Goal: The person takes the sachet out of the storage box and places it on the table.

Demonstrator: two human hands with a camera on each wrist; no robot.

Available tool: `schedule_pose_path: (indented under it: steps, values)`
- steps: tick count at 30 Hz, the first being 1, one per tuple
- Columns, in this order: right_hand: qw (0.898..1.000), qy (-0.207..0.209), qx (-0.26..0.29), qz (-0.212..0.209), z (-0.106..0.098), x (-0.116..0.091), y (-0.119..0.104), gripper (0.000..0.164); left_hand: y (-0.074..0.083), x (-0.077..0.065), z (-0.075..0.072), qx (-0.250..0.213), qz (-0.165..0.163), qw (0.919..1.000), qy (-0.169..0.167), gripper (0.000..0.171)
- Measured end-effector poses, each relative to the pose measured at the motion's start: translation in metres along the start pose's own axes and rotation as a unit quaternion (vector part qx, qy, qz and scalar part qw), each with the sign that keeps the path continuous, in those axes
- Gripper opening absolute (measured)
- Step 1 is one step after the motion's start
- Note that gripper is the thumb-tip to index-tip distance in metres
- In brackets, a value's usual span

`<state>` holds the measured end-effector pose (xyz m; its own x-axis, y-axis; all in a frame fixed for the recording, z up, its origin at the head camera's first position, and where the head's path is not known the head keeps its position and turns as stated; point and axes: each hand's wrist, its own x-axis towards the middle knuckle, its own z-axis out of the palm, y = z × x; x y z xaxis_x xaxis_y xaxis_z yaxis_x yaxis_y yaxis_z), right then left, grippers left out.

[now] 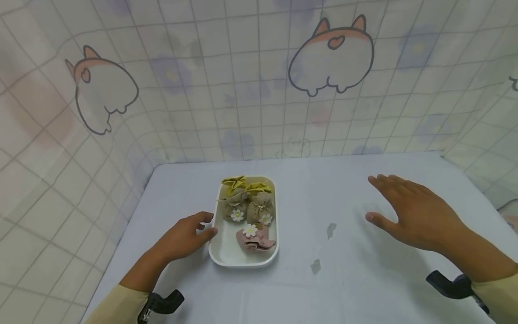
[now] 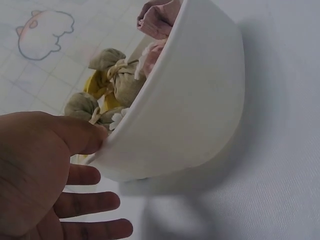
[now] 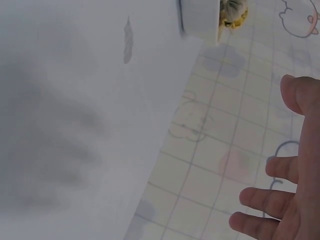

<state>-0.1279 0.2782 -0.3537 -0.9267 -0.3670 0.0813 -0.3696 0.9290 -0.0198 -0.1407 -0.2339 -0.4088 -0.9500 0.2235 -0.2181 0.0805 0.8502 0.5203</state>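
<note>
White tray [image 1: 226, 252]: on the table [image 1: 323, 288], right beside the left grip [image 1: 184, 236], pouches [image 1: 261, 209] inside!
Left grip: released, thumb against the rim.
Right grip [image 1: 422, 216]: released too, hovering well apart.
Table: pale.
Backdrop [image 1: 259, 121]: gridded, cartoon-printed.

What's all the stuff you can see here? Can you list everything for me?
Container: one, white, left of the table's middle
Pouches: two, grey-green, inside the container
Yellow cloth: count unclear, yellow, container's far end
Bundle: one, pink, container's near end
Flowers: three, white, on the pouches and bundle
Grey patches: two, grey, right of the container
Table: one, white, under everything
Backdrop: white with animal drawings, around the table
Cable: one, dark, right edge
Wrist devices: two, black, at the wrists
Sleeves: two, pale yellow, on the forearms
Left hand: one, bare, touching the container's rim
Right hand: one, bare, above the table
</note>
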Motion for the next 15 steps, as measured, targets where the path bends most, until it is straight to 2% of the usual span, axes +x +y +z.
schedule_pose_path:
  steps: [7,15]
  values:
    - [1.000,0.011,0.008,-0.012,0.0018,-0.0012,-0.0059,0.088,-0.0085,0.0029,0.0028,-0.066,-0.011,0.9976,-0.020,0.050]
    - [0.999,0.030,0.013,-0.017,0.0005,0.0025,-0.0082,0.082,-0.0101,0.0101,0.0007,-0.108,-0.015,0.9932,-0.039,0.050]
